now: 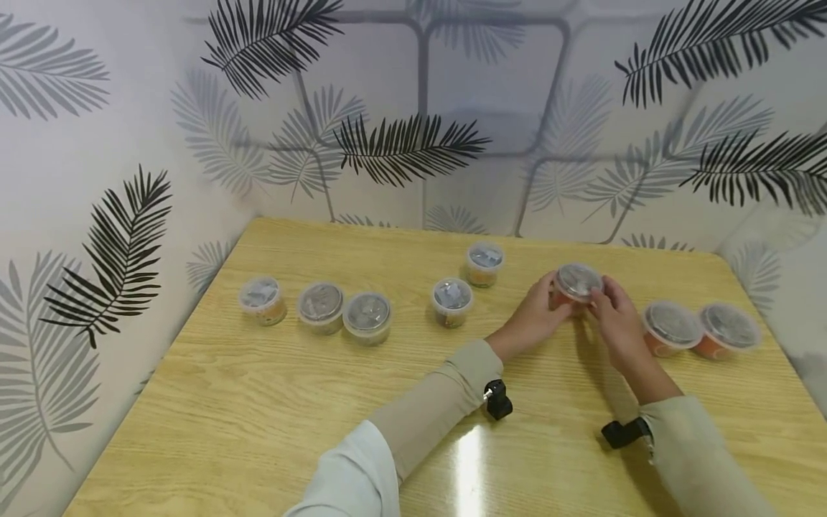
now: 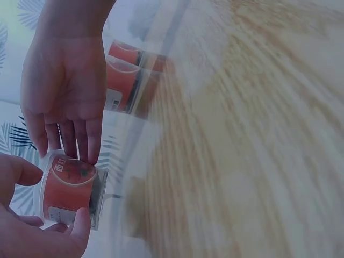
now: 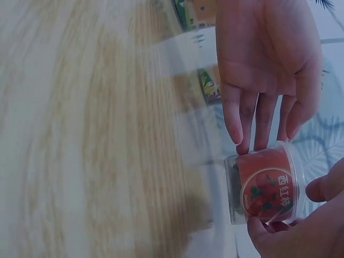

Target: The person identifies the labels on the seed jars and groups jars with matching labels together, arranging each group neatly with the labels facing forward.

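Note:
Both hands hold one small plastic tub [image 1: 577, 281] over the table, its clear lid facing up. Its red label, printed with tomatoes, shows in the right wrist view on the tub [image 3: 267, 188]. My left hand [image 1: 531, 319] grips it from the left, thumb and fingers at its side. From the right, my right hand [image 1: 618, 323] pinches the same tub near the rim. In the left wrist view the left hand [image 2: 37, 231] curls around one side, while the right hand [image 2: 67, 91] reaches down to the other with long fingers.
Two red-labelled tubs [image 1: 672, 327] stand close together to the right. Two smaller tubs [image 1: 452, 301] are left of the hands, one behind the other. Further left are a pair of touching tubs [image 1: 367, 318] and a single tub [image 1: 263, 300]. A leaf-patterned wall [image 1: 388, 194] borders the wooden table [image 1: 258, 431].

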Tool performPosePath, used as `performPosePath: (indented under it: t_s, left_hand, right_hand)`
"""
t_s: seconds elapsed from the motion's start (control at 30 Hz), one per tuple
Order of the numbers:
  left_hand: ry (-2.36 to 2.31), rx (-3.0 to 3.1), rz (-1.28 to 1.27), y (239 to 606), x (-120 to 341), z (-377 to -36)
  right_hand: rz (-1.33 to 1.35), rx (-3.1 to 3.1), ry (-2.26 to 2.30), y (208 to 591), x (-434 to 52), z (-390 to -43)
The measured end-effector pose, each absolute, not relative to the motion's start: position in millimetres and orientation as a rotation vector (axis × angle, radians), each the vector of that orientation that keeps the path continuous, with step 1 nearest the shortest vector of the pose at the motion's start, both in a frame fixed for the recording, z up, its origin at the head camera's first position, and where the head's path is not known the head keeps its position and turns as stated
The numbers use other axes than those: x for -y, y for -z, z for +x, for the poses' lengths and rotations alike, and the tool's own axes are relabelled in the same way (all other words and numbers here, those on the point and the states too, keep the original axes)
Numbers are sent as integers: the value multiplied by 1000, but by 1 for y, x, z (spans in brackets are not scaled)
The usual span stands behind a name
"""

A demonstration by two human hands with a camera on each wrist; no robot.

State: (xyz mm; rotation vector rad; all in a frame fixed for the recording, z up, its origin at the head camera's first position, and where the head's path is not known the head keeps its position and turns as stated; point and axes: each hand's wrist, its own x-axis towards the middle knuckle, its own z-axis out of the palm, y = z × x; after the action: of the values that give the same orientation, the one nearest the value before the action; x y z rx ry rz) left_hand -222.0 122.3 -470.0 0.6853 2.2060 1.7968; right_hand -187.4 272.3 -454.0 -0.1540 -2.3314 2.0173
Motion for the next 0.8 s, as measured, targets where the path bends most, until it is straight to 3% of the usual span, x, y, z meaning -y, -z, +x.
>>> performPosePath:
  t_s: [0.43,0.8]
  left_hand:
    - [-1776,-2354,660,460,-99,-223]
    - [-1572,-2474,832,471,-110,-203]
  right_hand:
    - [-103,2383,-1800,437,-252,-165]
    - [276,2388,-1768,450,-244,-157]
